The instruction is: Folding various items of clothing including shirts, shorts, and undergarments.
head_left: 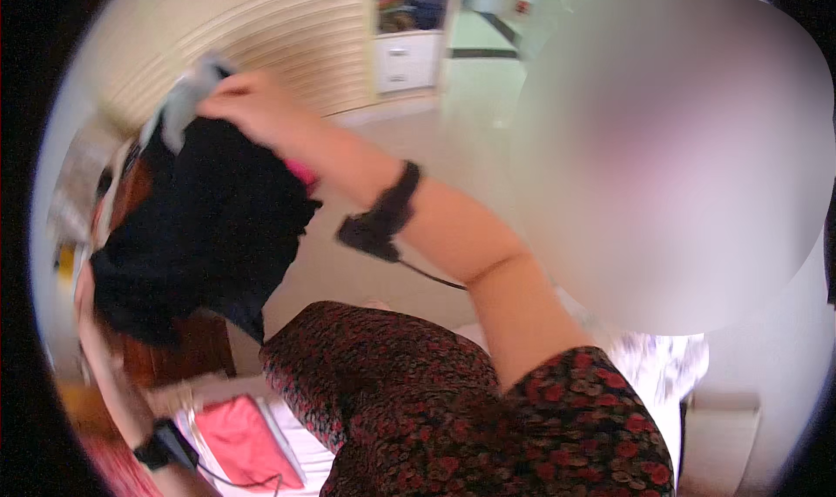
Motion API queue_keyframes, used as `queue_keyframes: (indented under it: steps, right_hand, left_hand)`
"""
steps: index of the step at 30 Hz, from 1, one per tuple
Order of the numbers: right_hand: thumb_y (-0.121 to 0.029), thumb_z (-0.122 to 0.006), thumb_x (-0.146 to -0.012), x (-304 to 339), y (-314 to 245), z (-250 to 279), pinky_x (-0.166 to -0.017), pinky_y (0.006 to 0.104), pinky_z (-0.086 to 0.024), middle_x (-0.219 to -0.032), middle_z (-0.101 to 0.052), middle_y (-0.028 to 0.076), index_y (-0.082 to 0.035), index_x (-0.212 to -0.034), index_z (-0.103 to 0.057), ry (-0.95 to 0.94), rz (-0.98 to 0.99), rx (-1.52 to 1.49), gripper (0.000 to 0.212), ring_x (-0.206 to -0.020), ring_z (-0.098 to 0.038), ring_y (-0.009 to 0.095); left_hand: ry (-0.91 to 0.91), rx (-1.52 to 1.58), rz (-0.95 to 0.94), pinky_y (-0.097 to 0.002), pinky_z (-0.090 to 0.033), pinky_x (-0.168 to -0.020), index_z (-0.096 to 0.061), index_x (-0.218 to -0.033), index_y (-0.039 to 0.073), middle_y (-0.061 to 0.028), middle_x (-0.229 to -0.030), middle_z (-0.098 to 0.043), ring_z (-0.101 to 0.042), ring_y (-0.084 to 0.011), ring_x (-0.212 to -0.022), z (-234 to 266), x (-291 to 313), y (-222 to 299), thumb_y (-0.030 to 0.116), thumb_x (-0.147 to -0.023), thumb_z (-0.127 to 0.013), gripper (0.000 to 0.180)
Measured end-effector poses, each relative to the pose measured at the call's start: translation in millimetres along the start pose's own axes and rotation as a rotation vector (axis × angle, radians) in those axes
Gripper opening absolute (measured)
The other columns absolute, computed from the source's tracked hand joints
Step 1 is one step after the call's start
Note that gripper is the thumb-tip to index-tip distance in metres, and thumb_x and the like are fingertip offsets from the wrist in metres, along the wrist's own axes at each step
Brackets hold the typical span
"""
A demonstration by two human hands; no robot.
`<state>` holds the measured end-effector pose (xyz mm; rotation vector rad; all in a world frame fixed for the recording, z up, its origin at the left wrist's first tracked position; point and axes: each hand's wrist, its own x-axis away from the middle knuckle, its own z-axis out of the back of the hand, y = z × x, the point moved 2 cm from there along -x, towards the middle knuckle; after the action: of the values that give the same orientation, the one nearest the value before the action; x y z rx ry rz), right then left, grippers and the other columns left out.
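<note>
A black cloth garment (209, 227) hangs spread out at the left, between my two hands; its exact kind is hard to make out. At its upper edge, the fingers of my right hand (248, 101) are closed on the fabric. Grey-white cloth (180, 105) shows beside those fingers, and I cannot tell whether it belongs to the garment. My left hand (85, 292) is at the garment's lower left edge, near the rim of the view, its fingers mostly hidden by the cloth. A small pink patch (302, 173) peeks out behind the garment, below my right wrist.
A folded coral-red cloth (248, 445) lies on a light bedcover at lower left, near a dark brown wooden piece (178, 353). Beyond are a slatted cream door (296, 40) and white drawers (407, 64). Cables trail from devices strapped on both forearms. The right side is blurred.
</note>
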<state>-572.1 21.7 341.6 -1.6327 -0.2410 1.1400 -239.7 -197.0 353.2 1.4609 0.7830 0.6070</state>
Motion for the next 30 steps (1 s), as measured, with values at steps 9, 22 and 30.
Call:
queue_keyframes:
  steps: [9,22,30]
  right_hand:
    - [-0.035,-0.062,-0.084,72,-35,54,-0.071,0.0364,-0.047,-0.084,-0.063,0.018,0.0,-0.099,-0.061,0.108,0.153,0.272,0.038,-0.08,-0.062,0.03]
    - [-0.018,-0.047,-0.097,123,-44,89,-0.085,0.0284,-0.044,-0.101,-0.062,0.006,0.0,-0.112,-0.058,0.06,-0.131,0.352,0.026,-0.094,-0.056,0.015]
    - [-0.01,-0.041,-0.098,69,-50,-37,-0.082,0.0241,-0.043,-0.093,-0.058,0.0,-0.005,-0.112,-0.054,-0.234,-0.468,-0.214,0.02,-0.089,-0.053,0.008]
  left_hand:
    - [-0.378,-0.061,-0.06,-0.016,-0.039,-0.065,-0.054,-0.127,0.007,0.0047,-0.109,-0.06,-0.053,-0.0023,-0.081,-194,-18,-17,0.023,-0.094,-0.055,0.037]
    - [-1.159,-0.129,0.14,-0.0344,-0.043,-0.096,-0.039,-0.137,0.003,-0.0108,-0.124,-0.055,-0.056,-0.0185,-0.107,-233,83,-54,0.028,-0.096,-0.052,0.05]
    - [-0.683,-0.649,0.127,-0.0314,-0.043,-0.094,-0.053,-0.124,0.0,-0.0106,-0.116,-0.061,-0.056,-0.0187,-0.106,-41,117,-191,0.033,-0.096,-0.051,0.043]
